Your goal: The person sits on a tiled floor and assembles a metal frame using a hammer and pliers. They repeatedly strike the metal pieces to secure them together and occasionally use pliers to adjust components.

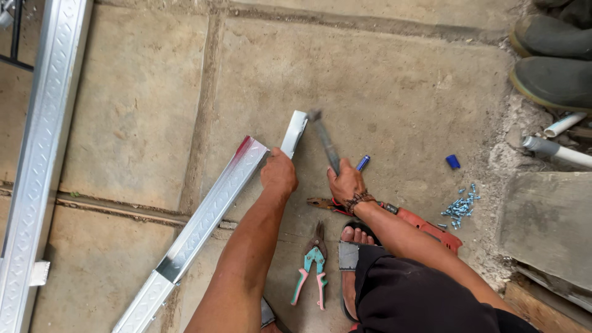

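While you crouch, your left hand (279, 172) grasps one short metal piece (295, 132), long axis pointing up-right, your right hand (346, 182) clenched round one hammer (324, 140) just right of it, one pair of snips (312, 266) below, two long channels (197, 228) to the left.

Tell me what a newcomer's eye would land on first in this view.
First, at the centre, the right hand swinging a hammer, blurred, at a short bent metal piece that the left hand holds on the concrete floor. Next, the long embossed metal channel running diagonally at lower left. Then the teal-and-pink snips by the sandalled foot, and the blue screws scattered to the right.
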Demonstrator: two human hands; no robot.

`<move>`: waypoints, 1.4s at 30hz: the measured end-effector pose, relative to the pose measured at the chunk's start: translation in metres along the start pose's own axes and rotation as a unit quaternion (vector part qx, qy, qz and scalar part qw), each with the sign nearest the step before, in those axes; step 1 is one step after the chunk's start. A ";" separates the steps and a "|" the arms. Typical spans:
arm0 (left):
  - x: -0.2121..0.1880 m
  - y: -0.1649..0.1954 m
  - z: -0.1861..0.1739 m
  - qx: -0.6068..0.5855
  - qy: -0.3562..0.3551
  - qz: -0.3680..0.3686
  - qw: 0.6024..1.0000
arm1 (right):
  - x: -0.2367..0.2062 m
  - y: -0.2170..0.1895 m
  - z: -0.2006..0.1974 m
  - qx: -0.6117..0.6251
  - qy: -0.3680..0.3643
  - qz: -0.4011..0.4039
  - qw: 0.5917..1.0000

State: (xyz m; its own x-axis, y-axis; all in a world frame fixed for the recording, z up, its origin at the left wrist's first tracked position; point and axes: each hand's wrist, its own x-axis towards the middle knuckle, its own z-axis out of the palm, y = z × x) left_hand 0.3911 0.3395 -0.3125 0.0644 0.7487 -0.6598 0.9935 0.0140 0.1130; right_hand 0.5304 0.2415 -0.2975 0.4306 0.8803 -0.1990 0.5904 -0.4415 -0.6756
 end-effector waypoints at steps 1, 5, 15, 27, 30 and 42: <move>-0.001 0.001 -0.002 -0.003 -0.002 -0.001 1.000 | 0.001 -0.001 -0.002 -0.003 -0.023 0.012 1.000; -0.001 0.000 -0.008 -0.009 -0.008 -0.006 1.000 | 0.003 -0.006 -0.007 0.013 0.000 0.019 1.000; 0.004 -0.007 -0.006 0.012 -0.004 -0.008 1.000 | -0.010 -0.004 -0.004 -0.028 -0.062 0.026 0.997; 0.015 -0.018 -0.013 0.004 -0.030 0.004 1.000 | -0.006 -0.004 0.005 0.027 -0.008 0.026 0.999; 0.014 -0.017 -0.012 -0.003 -0.036 -0.008 0.999 | -0.002 -0.008 0.002 -0.018 -0.056 0.035 0.998; 0.007 -0.012 -0.009 0.002 -0.010 -0.005 1.000 | -0.006 -0.013 -0.002 -0.042 -0.103 0.047 0.993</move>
State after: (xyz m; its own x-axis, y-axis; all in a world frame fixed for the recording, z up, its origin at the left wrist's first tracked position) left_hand 0.3787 0.3510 -0.3116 0.0570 0.7358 -0.6748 0.9944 0.0185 0.1041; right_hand 0.5214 0.2418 -0.2865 0.3433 0.8472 -0.4055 0.6118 -0.5293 -0.5878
